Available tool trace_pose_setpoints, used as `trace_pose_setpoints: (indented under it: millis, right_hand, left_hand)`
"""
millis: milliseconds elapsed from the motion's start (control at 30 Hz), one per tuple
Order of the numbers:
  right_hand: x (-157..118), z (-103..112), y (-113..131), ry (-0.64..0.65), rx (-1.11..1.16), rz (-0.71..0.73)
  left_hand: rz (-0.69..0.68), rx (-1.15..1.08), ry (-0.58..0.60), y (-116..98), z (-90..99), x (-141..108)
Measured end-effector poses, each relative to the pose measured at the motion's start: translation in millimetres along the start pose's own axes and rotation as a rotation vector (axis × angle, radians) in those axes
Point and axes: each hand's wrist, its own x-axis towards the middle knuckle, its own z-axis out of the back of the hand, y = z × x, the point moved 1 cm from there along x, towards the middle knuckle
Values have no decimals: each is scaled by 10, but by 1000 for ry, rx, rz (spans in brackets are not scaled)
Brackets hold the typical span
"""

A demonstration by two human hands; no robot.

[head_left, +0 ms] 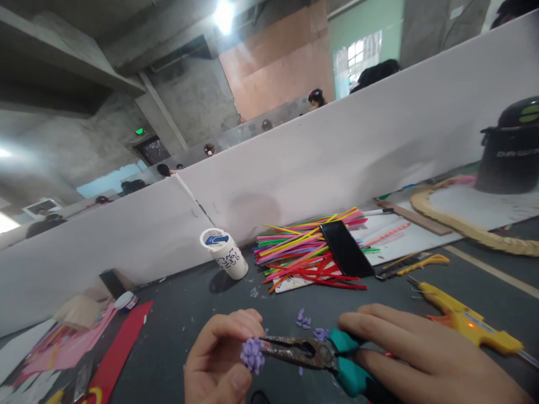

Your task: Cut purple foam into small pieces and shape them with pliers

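Note:
A small bumpy purple cluster is pinched between the fingers and thumb of my left hand. My right hand is wrapped around the teal handles of long-nose pliers. The rusty jaws point left and their tips meet the right side of the cluster; whether they grip a piece of it I cannot tell. Small purple pieces lie on the dark table just behind the pliers, and a few more are partly hidden by them.
A white cup stands behind my hands. Colourful pipe cleaners and a black phone lie right of it. A yellow glue gun with a lit orange light is at right. Red paper and scissors are at left; a white partition runs behind.

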Motion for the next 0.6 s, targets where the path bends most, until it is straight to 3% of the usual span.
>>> trace_pose_setpoints:
  millis: [133, 333, 600]
  right_hand:
    - [2, 17, 1, 13, 11, -15]
    - [52, 82, 11, 39, 66, -36]
    - [64, 112, -11, 26, 19, 14]
  left_hand:
    - [2, -14, -38, 8, 9, -11]
    - [1, 9, 78, 22, 76, -9]
    - [30, -17, 68, -12, 14, -41]
